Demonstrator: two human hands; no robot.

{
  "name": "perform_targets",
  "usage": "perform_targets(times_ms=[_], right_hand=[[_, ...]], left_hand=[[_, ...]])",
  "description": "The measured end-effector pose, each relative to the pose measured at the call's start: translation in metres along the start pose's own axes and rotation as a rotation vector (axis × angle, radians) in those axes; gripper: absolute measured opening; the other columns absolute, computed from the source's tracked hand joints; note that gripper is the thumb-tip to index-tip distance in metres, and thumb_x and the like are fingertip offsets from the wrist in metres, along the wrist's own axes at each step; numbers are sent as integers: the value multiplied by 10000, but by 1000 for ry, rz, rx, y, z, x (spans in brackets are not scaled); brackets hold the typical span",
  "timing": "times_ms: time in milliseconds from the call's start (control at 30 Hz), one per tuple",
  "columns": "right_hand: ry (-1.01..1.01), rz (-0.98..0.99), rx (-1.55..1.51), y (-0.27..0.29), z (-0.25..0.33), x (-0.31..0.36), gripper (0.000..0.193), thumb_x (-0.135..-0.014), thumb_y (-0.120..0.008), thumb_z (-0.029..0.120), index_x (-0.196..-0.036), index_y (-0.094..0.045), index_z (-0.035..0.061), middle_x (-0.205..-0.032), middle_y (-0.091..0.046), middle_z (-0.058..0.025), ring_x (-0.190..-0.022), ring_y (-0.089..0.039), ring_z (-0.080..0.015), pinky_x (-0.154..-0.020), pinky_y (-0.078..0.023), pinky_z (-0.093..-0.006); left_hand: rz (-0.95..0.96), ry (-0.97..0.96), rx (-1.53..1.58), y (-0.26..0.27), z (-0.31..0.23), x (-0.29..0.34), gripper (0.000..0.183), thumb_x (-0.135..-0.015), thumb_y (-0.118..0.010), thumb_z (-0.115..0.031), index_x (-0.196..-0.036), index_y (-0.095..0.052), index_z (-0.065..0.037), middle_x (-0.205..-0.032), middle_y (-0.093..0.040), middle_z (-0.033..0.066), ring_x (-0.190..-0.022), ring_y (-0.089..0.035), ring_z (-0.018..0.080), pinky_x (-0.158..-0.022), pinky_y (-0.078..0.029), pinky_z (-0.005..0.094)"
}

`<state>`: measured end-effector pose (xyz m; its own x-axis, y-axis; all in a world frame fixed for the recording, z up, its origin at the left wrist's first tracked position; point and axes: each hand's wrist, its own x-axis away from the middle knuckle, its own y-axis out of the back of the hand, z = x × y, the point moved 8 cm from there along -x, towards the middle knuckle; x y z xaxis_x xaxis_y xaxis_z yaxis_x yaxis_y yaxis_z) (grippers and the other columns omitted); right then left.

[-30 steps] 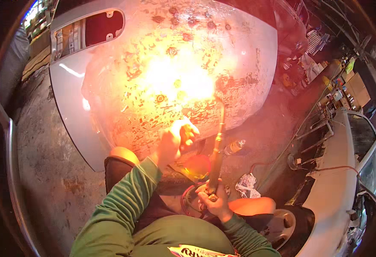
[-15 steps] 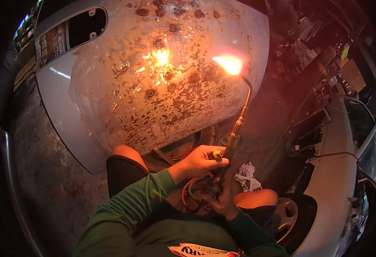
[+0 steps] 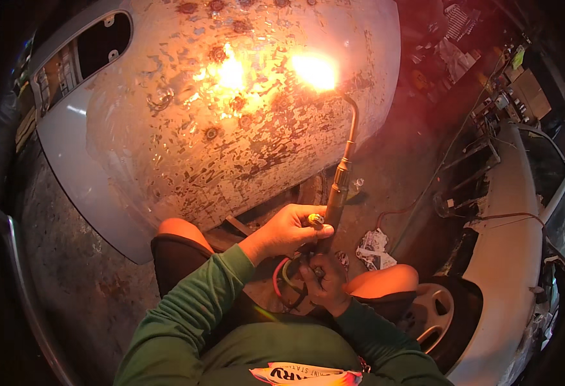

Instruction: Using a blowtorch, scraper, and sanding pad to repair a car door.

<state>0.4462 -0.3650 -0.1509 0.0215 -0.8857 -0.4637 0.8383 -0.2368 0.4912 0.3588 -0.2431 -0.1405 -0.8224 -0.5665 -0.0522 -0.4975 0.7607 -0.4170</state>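
A gas torch (image 3: 339,186) with a bent metal neck stands nearly upright before me, a bright flame (image 3: 316,71) burning at its tip. My left hand (image 3: 280,231) is closed at the torch's handle, its thumb and forefinger also around a small yellow piece (image 3: 316,220) with a round metal end. Lower down, my right hand (image 3: 327,281) has its fingers curled round the torch's valve end, where the knobs are mostly hidden. Red and green hoses (image 3: 277,276) loop below the handle. Beyond the flame lies a large pale car body panel (image 3: 244,167), patchy with bare, rusty metal.
The panel's upper left has an elongated opening (image 3: 105,45). On the right stands a light-coloured car body (image 3: 504,257) with a wheel (image 3: 433,315). Crumpled paper (image 3: 376,249) lies on the floor, and clutter with a cardboard box (image 3: 530,93) fills the far right.
The torch and its flame have shifted up and left in view, and the flame glows larger. My right hand has risen slightly, its fingers now clearer at the valve end.
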Motion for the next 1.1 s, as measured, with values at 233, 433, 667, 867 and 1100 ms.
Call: perform_targets(times_ms=[233, 433, 667, 867, 1100], right_hand=[[-92, 8, -36, -22, -16, -13, 189, -951, -774, 138, -962, -602, 60, -850, -553, -79, -705, -525, -207, -634, -422, -358], [-167, 113, 107, -52, -47, -15, 264, -839, -790, 43, -1024, -603, 44, -964, -586, -159, -851, -609, -378, -720, -483, -473], [-241, 233, 160, -89, -78, -9, 393, -771, -743, -28, -1127, -581, 14, -1074, -600, -222, -987, -620, -499, -814, -511, -549], [-301, 291, 135, -111, -96, -2, 379, -824, -637, -70, -1190, -573, 4, -1101, -600, -257, -1011, -624, -521, -833, -519, -548], [-248, 231, 138, -117, -107, 2, 405, -800, -712, -34, -1185, -594, 12, -1119, -608, -244, -1057, -614, -519, -874, -523, -537]], left_hand=[[-192, 44, -102, 35, 20, -1, 373, -1018, -774, -247, -1303, -714, -15, -926, -691, -27, -854, -607, 59, -748, -514, 258], [-341, 54, -280, 70, 35, 3, 377, -996, -798, -259, -1260, -724, 0, -1026, -728, -3, -958, -640, 100, -868, -544, 306], [-496, 164, -316, 103, 55, 18, 348, -983, -808, -243, -1235, -737, -13, -1043, -738, -16, -948, -624, 86, -906, -526, 300], [-548, 214, -350, 120, 69, 25, 323, -995, -788, -230, -1215, -748, 3, -1067, -769, 16, -964, -657, 107, -936, -531, 313], [-560, 275, -392, 121, 67, 24, 307, -992, -791, -249, -1173, -753, -4, -1016, -765, 11, -936, -652, 111, -907, -527, 314]])
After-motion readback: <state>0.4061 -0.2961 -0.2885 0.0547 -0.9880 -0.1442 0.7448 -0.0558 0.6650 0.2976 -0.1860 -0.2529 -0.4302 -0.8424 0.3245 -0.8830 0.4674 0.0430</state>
